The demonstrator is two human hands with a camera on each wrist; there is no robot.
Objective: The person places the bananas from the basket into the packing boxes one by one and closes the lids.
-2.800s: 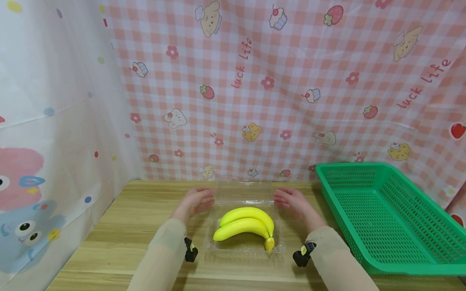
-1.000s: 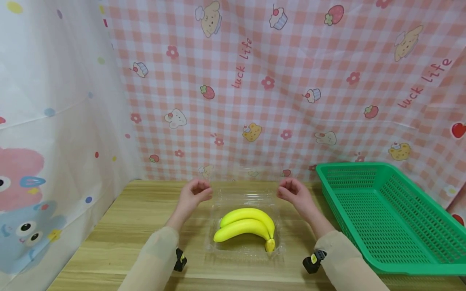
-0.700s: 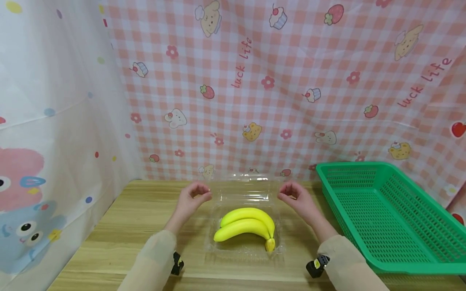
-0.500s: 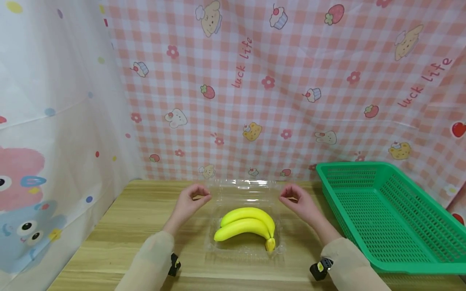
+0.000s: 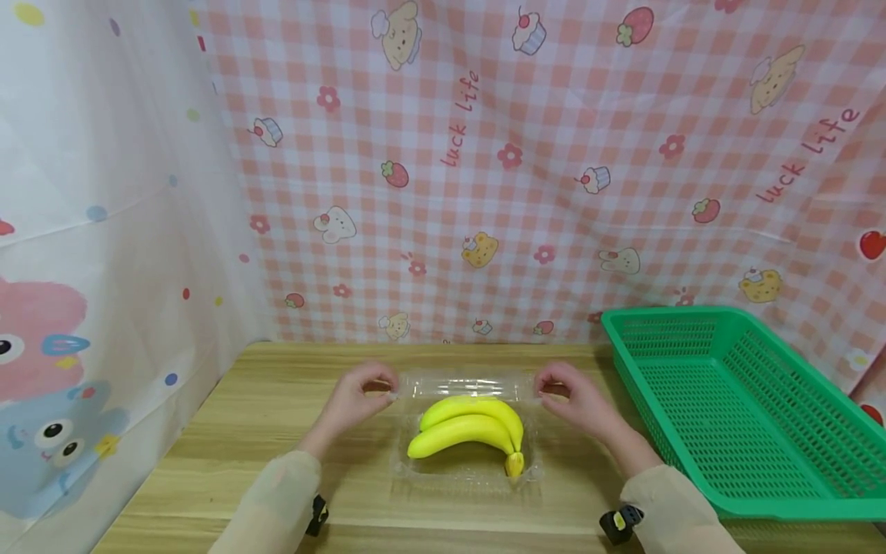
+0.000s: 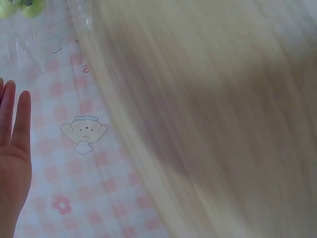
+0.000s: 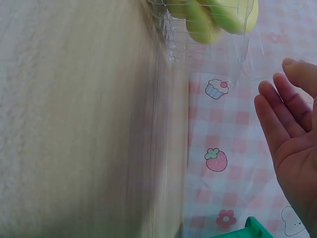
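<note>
A clear plastic clamshell box (image 5: 443,478) sits on the wooden table, with a bunch of yellow bananas (image 5: 471,435) lying inside, stem to the front right. Its hinged lid (image 5: 477,385) stands raised behind the bananas and leans forward, its edge just over the rear banana. At the lid's left corner my left hand (image 5: 356,400) pinches the edge between thumb and fingertips. The opposite corner is pinched by my right hand (image 5: 577,400) in the same way. In the right wrist view the bananas (image 7: 205,22) show through the box wall beyond my fingers.
A green perforated plastic basket (image 5: 664,412) stands on the right of the table, near my right forearm. Behind the table hangs a pink checked cloth (image 5: 443,208), and a white patterned cloth (image 5: 124,231) hangs on the left.
My fingers, straight beside the lid at first, have curled to pinch its corners. The lid has swung up and then forward toward the bananas, both hands moving with it. Box and bananas stay put.
</note>
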